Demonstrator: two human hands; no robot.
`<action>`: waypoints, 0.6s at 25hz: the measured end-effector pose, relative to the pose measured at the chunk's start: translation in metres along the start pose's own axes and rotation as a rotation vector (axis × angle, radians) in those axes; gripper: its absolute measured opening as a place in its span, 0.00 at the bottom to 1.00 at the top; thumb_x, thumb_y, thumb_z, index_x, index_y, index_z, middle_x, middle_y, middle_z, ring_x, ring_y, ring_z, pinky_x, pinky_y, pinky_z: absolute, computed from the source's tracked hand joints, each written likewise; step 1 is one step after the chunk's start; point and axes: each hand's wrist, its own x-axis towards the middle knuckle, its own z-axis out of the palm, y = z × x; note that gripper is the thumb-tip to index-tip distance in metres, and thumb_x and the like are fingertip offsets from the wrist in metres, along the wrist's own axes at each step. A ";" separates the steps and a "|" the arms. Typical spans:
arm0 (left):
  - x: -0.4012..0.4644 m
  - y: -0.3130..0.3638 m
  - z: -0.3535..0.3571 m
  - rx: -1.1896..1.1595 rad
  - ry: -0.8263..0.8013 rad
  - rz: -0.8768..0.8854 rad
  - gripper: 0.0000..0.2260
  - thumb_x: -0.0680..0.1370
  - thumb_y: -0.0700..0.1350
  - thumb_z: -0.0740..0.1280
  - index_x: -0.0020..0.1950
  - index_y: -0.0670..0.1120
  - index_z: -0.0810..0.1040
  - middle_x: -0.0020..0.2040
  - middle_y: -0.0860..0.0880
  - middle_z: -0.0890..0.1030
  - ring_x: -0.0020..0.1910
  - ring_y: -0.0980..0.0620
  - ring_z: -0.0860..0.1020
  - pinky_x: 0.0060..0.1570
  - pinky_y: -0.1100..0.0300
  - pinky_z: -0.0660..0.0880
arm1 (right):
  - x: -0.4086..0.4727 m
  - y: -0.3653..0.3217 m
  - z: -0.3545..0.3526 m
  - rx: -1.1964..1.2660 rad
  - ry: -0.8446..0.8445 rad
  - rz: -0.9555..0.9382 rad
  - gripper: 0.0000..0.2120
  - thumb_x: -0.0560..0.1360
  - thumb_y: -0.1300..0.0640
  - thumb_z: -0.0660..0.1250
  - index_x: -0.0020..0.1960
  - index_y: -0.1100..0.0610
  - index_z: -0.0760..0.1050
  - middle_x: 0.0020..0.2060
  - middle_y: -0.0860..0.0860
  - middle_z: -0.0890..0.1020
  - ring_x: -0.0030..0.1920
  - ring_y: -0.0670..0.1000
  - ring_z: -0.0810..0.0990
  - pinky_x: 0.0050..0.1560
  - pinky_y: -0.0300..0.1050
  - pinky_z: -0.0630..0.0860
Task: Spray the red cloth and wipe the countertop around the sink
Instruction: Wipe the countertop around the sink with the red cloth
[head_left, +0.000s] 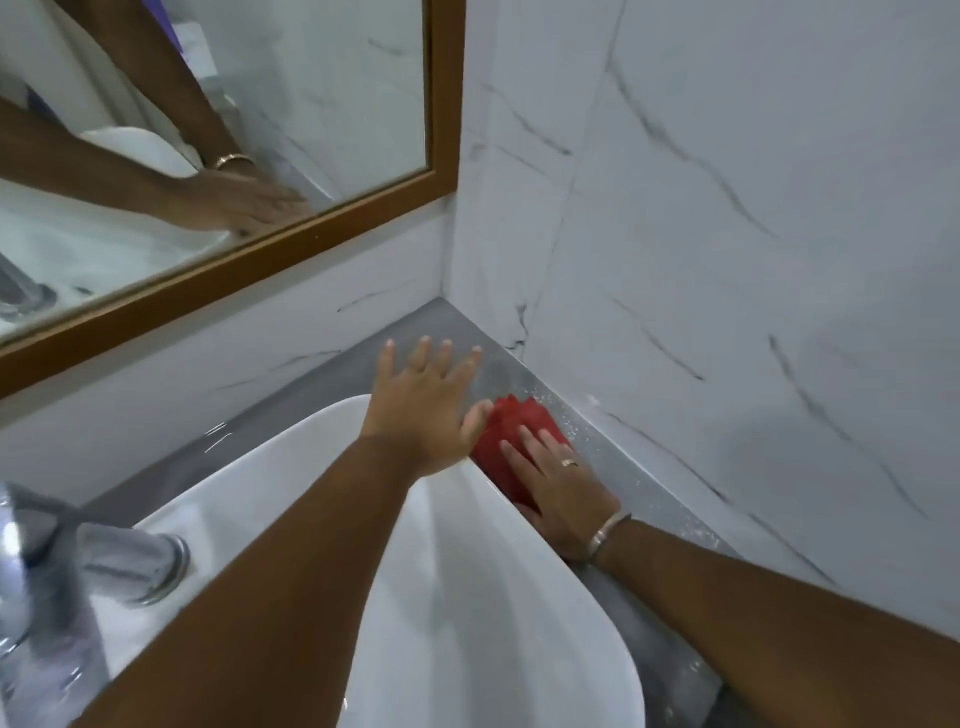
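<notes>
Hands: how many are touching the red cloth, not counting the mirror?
1 for sure. The right hand lies flat on the red cloth, on the countertop beside the sink. The left hand is spread open just left of it; whether its thumb touches is unclear.

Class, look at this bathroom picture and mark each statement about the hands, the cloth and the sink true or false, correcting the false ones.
1. The right hand presses the red cloth flat onto the grey countertop. True.
2. The left hand holds a spray bottle. False: it is empty, fingers spread, above the corner of the countertop.
3. The red cloth lies inside the sink basin. False: it lies on the countertop strip between the sink rim and the marble wall.
4. The right wrist wears a bangle. True.
5. The tap is at the sink's right. False: it stands at the left.
</notes>
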 end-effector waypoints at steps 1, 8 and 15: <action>0.001 -0.001 -0.001 0.026 0.011 0.019 0.31 0.79 0.63 0.46 0.81 0.54 0.57 0.79 0.45 0.62 0.79 0.42 0.55 0.75 0.34 0.46 | 0.016 -0.004 0.000 -0.031 -0.014 -0.020 0.32 0.80 0.40 0.50 0.81 0.53 0.54 0.80 0.59 0.56 0.78 0.65 0.56 0.77 0.61 0.56; 0.008 -0.006 0.005 0.068 0.016 0.021 0.31 0.78 0.61 0.43 0.80 0.55 0.60 0.78 0.49 0.67 0.78 0.43 0.60 0.75 0.34 0.45 | 0.160 -0.034 -0.010 0.052 0.013 -0.025 0.28 0.82 0.51 0.50 0.80 0.59 0.53 0.80 0.60 0.55 0.80 0.59 0.50 0.78 0.49 0.50; 0.006 -0.005 -0.004 0.051 -0.070 -0.002 0.30 0.79 0.60 0.43 0.82 0.54 0.54 0.79 0.48 0.64 0.79 0.43 0.57 0.75 0.34 0.46 | -0.014 0.053 0.030 -0.177 0.137 0.180 0.29 0.83 0.47 0.40 0.80 0.56 0.56 0.79 0.59 0.58 0.78 0.62 0.60 0.78 0.58 0.57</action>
